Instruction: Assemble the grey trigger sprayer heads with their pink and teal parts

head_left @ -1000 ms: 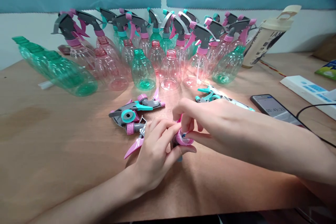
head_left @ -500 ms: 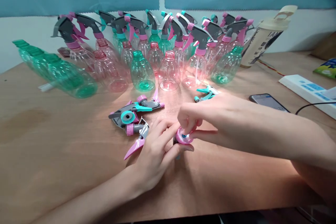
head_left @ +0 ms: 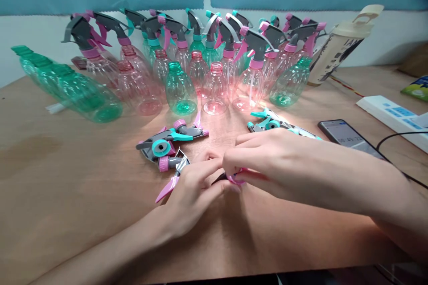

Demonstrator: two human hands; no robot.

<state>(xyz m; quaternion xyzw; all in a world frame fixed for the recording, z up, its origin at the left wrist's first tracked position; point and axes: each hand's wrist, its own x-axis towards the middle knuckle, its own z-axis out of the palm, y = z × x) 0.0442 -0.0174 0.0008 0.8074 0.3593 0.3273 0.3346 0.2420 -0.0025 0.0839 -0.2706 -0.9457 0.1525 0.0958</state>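
A wooden table (head_left: pixel 67 213) fills most of the view, with a crowd of spray bottles (head_left: pixel 250 87) ranged along its far side, several of them lacking heads; green bottles (head_left: pixel 90 93) stand at the left end. The right hand (head_left: pixel 261 156) reaches in from the right, its fingers bent and drawn together over the pink collar of a trigger sprayer head; whether the fingertips pinch anything inside cannot be seen. The left hand (head_left: pixel 197 191) grips that head between thumb and fingers, near the table's middle in front of the bottles. Behind the right hand, at the back, stands a cream tumbler (head_left: pixel 337 53); nearer is a white power strip (head_left: pixel 397 120), then a smartphone (head_left: pixel 347 138) partly hidden by the right forearm. Loose trigger heads (head_left: pixel 150 151) lie heaped just beyond the left hand, which overlaps one with a pink trigger. A smaller teal-and-white group (head_left: pixel 264 122) lies beyond the right hand, partly covered by it. Of the held sprayer head (head_left: pixel 220 179), only a dark portion and the pink collar (head_left: pixel 241 181) show.
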